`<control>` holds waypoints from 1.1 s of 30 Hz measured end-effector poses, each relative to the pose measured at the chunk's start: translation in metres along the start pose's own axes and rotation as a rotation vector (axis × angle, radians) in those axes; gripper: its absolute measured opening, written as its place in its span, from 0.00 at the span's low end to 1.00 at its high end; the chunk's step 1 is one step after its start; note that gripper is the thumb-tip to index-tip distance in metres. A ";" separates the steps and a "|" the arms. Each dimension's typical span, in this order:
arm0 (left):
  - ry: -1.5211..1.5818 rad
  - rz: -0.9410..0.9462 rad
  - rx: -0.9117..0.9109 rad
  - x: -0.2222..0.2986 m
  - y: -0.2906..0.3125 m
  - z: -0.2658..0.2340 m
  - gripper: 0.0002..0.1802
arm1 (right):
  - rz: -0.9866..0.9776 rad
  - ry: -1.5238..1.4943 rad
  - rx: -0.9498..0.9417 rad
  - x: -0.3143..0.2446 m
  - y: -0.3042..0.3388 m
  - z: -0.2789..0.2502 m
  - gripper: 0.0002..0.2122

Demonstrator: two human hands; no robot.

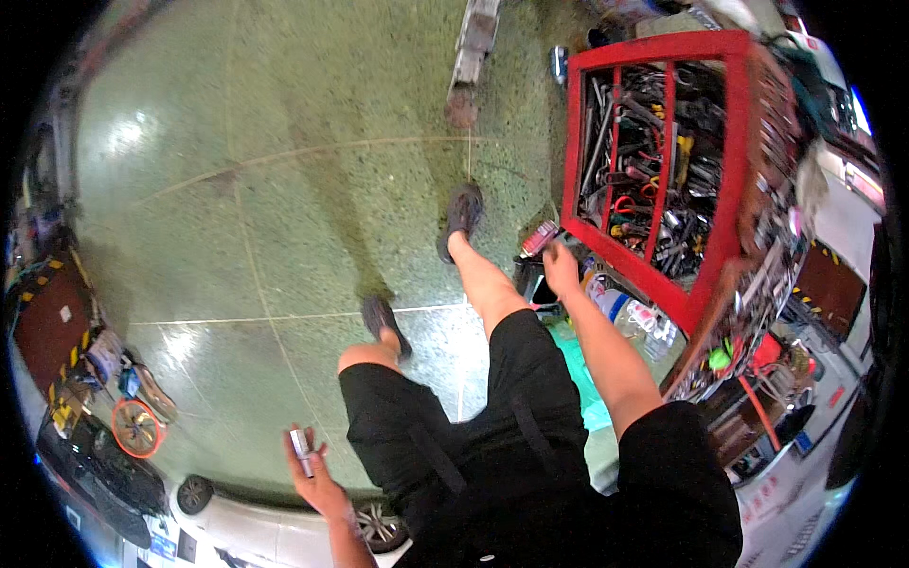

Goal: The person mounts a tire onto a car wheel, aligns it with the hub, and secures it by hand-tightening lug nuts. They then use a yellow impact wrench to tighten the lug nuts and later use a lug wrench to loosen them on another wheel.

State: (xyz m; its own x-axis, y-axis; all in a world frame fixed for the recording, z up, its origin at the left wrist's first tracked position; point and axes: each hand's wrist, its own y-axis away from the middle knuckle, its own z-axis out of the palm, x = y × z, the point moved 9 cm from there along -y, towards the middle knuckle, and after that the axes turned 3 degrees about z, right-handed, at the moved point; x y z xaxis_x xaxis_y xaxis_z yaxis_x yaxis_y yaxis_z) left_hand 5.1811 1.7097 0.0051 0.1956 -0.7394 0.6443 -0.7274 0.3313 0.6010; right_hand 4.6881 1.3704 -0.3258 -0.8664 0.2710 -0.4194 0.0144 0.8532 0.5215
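My left hand, low in the picture beside my leg, is closed around a small shiny silver metal cylinder, possibly a socket. On the other side, my right hand hangs near the lower left corner of a red tool drawer. A red and white can lies close by its fingertips; whether they touch is unclear. Blur hides how those fingers are held. Inside the drawer, red dividers separate long wrenches, orange- and yellow-handled pliers, and many loose metal tools.
More tools crowd the bench edge at the right. Plastic bottles and a green bag sit beneath my right forearm. Ahead, a metal jack-like beam lies on the green floor. A white car and an orange-rimmed wheel are lower left.
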 end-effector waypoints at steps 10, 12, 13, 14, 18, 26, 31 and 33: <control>-0.079 -0.537 0.128 -0.171 -0.156 -0.009 0.31 | 0.347 0.439 0.343 0.161 -0.264 0.011 0.22; -0.132 -0.591 0.112 -0.211 -0.175 -0.028 0.33 | 0.447 0.487 0.480 0.202 -0.293 -0.009 0.23; -0.175 -0.658 0.124 -0.235 -0.182 -0.043 0.34 | 0.552 0.487 0.486 0.229 -0.308 -0.024 0.24; -0.172 -0.668 0.054 -0.249 -0.185 -0.056 0.33 | 0.668 0.478 0.471 0.253 -0.314 -0.029 0.25; -0.257 -0.764 -0.060 -0.265 -0.199 -0.023 0.28 | 0.865 0.627 0.244 0.305 -0.325 -0.020 0.21; -0.401 -0.799 -0.091 -0.190 -0.262 0.075 0.24 | 0.826 0.421 0.662 0.334 -0.260 -0.014 0.15; -0.350 -0.755 -0.127 -0.215 -0.292 0.120 0.24 | 0.619 0.374 0.913 0.324 -0.333 -0.049 0.27; -0.368 -0.736 -0.155 -0.207 -0.315 0.139 0.24 | 0.434 0.541 0.953 0.283 -0.350 -0.061 0.28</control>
State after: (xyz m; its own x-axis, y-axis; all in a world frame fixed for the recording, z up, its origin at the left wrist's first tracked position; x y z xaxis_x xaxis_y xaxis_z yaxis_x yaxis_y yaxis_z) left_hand 5.2777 1.6770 -0.3833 0.3384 -0.9337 -0.1171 -0.3938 -0.2535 0.8835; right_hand 4.4072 1.1213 -0.5813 -0.7931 0.5915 0.1454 0.5284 0.7868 -0.3190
